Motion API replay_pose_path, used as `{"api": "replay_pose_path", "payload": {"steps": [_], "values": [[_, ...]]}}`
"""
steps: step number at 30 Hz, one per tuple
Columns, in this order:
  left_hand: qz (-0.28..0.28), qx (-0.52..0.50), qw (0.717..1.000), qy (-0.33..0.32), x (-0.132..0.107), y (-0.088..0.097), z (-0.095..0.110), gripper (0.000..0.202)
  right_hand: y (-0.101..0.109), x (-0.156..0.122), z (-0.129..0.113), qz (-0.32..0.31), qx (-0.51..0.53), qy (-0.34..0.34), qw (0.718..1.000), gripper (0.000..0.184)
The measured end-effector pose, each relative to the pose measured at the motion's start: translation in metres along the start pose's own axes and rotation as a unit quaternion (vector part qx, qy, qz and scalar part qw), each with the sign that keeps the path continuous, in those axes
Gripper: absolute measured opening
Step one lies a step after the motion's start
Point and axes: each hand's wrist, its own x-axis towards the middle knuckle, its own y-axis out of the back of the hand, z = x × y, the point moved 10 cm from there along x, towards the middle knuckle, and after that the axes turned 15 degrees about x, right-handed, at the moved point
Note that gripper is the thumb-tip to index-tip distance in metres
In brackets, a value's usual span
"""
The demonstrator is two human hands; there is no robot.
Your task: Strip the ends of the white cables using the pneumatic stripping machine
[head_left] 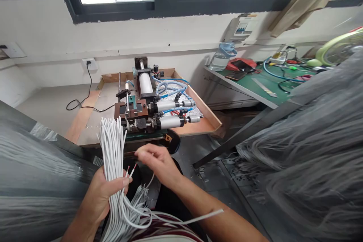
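My left hand (103, 193) is wrapped around a thick bundle of white cables (112, 147), their upper ends fanning out toward a small pneumatic machine (147, 107). My right hand (154, 160) is just right of the bundle, fingers pinched together around one white cable (138, 219) that loops down over my lap. Its short stripped end with red and white cores shows near my left thumb. The machine stands on a wooden tray table in front of me, with blue air hoses and silver cylinders.
Large bags of cables in clear plastic stand at left (34, 174) and right (309, 151). A green workbench (266, 83) with tools, a phone and a water bottle lies at the right rear. A black cord runs to a wall socket (90, 63).
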Motion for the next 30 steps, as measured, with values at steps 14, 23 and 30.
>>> {"api": "replay_pose_path", "payload": {"steps": [14,23,30], "values": [[-0.021,0.041,0.998,-0.035,-0.005,-0.002,0.003,0.014,-0.009,-0.001,0.055,0.028,0.191,-0.171,0.966,0.031],[0.049,0.010,0.998,-0.039,-0.002,0.008,0.006,0.020,-0.016,-0.007,0.013,-0.047,-0.021,-0.035,0.998,0.016],[-0.003,0.037,0.996,-0.076,-0.005,0.002,0.003,0.010,-0.014,-0.013,0.057,0.031,0.170,-0.146,0.974,0.023]]}}
